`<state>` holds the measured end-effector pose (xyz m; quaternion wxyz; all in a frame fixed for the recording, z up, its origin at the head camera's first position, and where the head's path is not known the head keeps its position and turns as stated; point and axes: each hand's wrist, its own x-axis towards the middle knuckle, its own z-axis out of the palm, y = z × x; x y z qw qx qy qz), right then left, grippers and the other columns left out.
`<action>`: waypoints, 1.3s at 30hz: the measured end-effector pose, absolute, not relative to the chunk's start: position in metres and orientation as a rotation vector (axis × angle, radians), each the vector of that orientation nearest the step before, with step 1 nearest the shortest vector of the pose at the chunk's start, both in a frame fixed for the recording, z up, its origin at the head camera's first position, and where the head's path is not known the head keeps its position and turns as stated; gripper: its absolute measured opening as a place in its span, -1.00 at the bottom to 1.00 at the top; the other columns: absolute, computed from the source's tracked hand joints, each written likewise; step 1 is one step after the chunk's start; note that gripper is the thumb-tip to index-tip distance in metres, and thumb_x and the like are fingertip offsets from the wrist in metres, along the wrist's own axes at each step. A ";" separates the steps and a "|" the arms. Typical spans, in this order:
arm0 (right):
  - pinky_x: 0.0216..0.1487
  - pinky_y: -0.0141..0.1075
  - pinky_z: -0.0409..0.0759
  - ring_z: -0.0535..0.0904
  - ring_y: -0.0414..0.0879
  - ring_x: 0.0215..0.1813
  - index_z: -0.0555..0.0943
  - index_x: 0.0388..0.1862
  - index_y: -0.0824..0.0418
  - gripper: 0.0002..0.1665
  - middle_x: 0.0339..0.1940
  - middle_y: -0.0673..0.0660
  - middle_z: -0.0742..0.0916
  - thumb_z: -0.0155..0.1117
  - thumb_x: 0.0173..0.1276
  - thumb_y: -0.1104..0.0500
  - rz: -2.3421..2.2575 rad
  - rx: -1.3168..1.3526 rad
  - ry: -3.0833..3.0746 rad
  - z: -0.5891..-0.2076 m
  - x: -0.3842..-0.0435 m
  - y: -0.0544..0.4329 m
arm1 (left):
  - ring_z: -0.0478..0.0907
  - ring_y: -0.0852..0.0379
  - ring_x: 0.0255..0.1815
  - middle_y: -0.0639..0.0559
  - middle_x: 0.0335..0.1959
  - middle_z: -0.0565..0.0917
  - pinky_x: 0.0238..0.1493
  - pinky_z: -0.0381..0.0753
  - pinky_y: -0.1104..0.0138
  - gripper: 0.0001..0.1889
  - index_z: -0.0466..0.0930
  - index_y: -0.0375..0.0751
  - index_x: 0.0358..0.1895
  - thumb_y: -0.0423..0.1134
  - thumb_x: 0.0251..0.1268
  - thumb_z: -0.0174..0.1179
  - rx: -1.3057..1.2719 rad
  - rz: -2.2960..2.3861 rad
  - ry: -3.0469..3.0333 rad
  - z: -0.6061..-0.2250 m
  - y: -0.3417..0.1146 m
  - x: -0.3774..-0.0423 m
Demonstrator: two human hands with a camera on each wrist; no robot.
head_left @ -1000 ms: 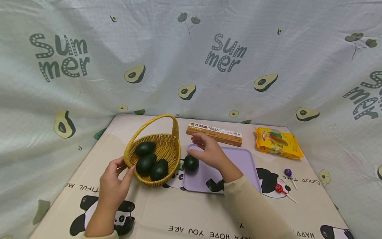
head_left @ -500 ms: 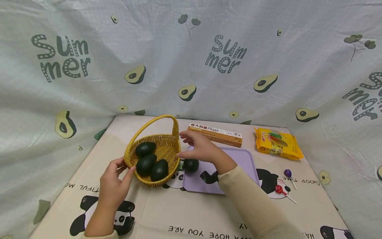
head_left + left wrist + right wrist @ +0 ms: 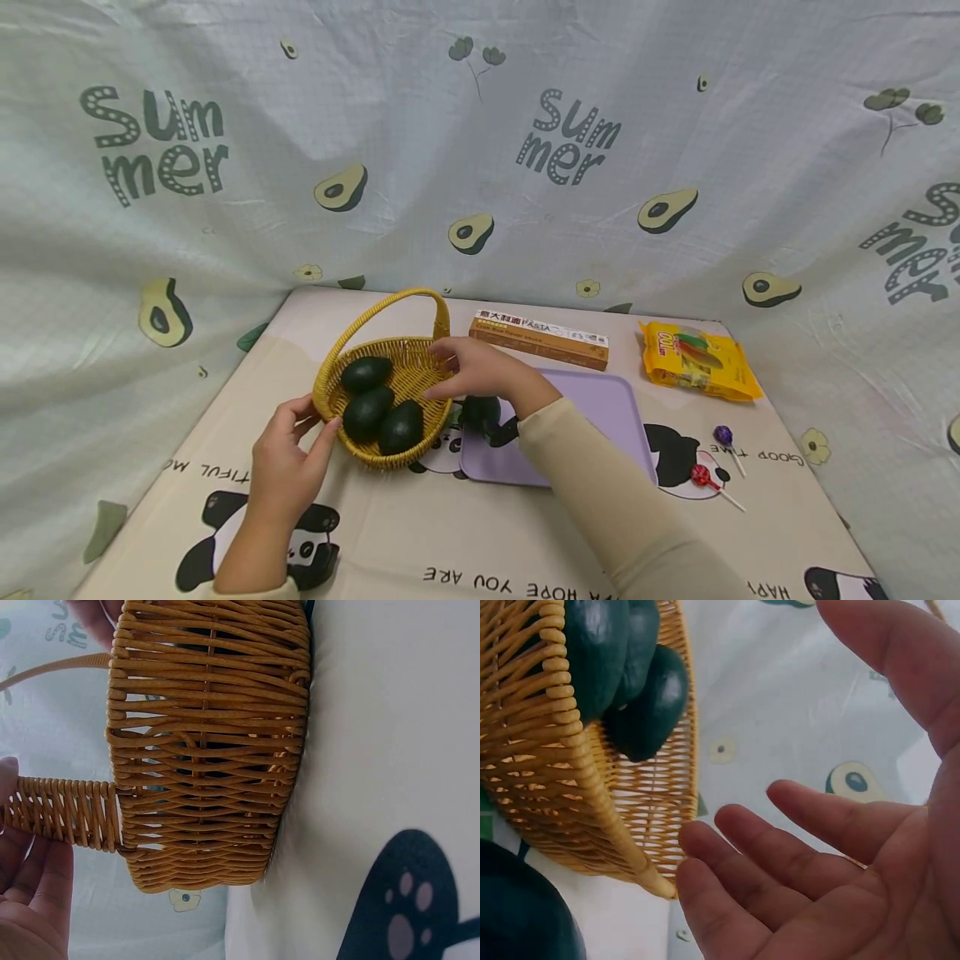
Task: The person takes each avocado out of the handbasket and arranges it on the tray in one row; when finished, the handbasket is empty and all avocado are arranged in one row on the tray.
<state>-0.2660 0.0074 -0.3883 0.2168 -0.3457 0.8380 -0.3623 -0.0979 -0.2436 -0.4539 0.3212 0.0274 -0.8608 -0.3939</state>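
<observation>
A yellow wicker basket (image 3: 420, 367) with a tall arched handle holds several dark green avocados (image 3: 367, 414). At its near left side my left hand (image 3: 291, 450) grips the base of the handle (image 3: 64, 810), thumb on one face and fingers on the other. My right hand (image 3: 483, 371) hovers by the basket's right rim, palm toward it, with nothing in its loosely spread fingers (image 3: 810, 877). Below that hand, another avocado (image 3: 480, 412) sits on the left edge of a lilac tray (image 3: 600, 417), partly covered by the wrist.
Behind the tray lies a pasta box (image 3: 540, 339). A yellow candy bag (image 3: 699, 360) is at the back right. Nearer me on that side are a purple lollipop (image 3: 723, 434) and a red lollipop (image 3: 702, 475). A printed cloth (image 3: 480, 167) hangs behind the table.
My right hand has moved left, from above the avocado on the tray to the basket's right rim, staying empty. The left hand and the basket have hardly moved.
</observation>
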 end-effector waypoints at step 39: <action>-0.06 -0.35 0.71 0.64 -0.17 -0.04 0.65 0.16 0.25 -0.22 -0.01 0.02 0.73 0.58 0.13 -0.22 -0.625 -0.935 2.354 -0.404 -0.267 -0.062 | 0.66 -0.15 0.16 -0.21 0.11 0.66 0.17 0.40 0.82 -0.50 0.46 -0.39 0.20 -0.48 0.22 0.42 0.091 -1.074 -2.277 -0.451 -0.243 -0.097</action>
